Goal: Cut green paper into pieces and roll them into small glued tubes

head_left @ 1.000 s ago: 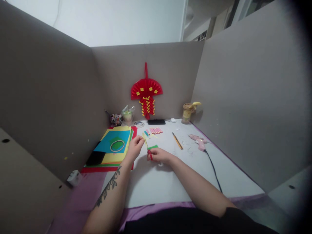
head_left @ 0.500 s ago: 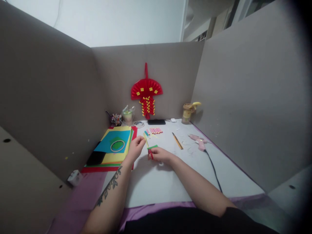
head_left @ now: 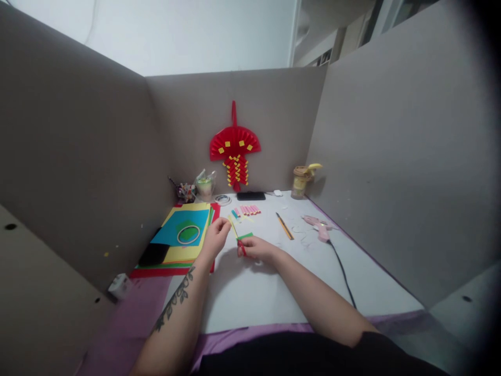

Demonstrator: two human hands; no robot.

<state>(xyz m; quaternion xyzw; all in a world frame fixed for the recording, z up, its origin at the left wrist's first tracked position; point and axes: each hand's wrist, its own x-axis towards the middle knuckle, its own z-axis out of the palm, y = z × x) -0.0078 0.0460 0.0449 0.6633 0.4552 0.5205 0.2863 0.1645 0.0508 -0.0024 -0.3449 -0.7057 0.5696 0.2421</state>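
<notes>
My left hand (head_left: 219, 233) pinches a thin yellow paper strip (head_left: 232, 224) above the white tabletop. Close to its right, my right hand (head_left: 253, 247) is closed around red-handled scissors (head_left: 241, 246), whose blades point up toward the strip. A small green paper piece (head_left: 246, 236) shows just above the right hand's fingers. Behind the hands lie several small pink rolls (head_left: 250, 210) in a row, with a blue piece (head_left: 235, 213) at their left end.
Stacked coloured paper (head_left: 183, 254) and a ring (head_left: 188, 235) lie left. A pencil (head_left: 285, 227) and a corded pink glue gun (head_left: 321, 230) lie right. Cups (head_left: 299, 183), a phone (head_left: 251, 196) and a red fan ornament (head_left: 235, 143) are at the back.
My left hand has shifted slightly left, away from the scissors. My right hand stays nearly in place, still holding them.
</notes>
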